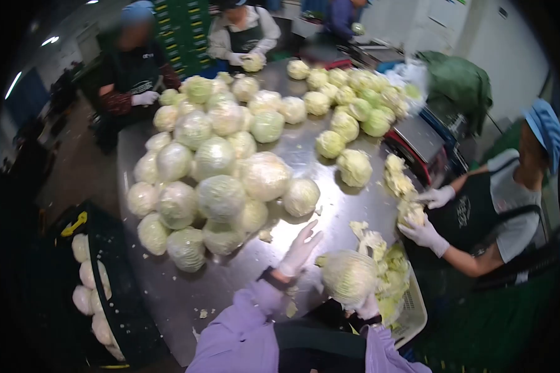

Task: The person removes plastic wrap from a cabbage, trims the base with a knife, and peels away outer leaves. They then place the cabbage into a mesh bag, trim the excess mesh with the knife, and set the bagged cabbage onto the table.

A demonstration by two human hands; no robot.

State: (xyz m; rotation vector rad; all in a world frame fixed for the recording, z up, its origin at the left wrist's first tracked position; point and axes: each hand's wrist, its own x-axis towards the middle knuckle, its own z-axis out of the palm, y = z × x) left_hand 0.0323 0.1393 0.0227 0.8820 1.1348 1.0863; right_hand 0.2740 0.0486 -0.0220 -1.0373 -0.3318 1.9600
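Cabbage (350,275) is sitting in our right hand (368,306) by the near edge of the steel table (150,283); only that hand is supporting it, so we are risking a drop. Our open, empty left hand (300,250) is hovering over the table; farther across it, piled cabbages (221,198) are risking a tumble if bumped.

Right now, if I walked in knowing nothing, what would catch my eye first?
Probably the big heap of cabbages on the left of the metal table, many looking wrapped in shiny film. Near the front edge, the wearer's gloved right hand holds another large cabbage, with the open left hand apart from it, to its left.
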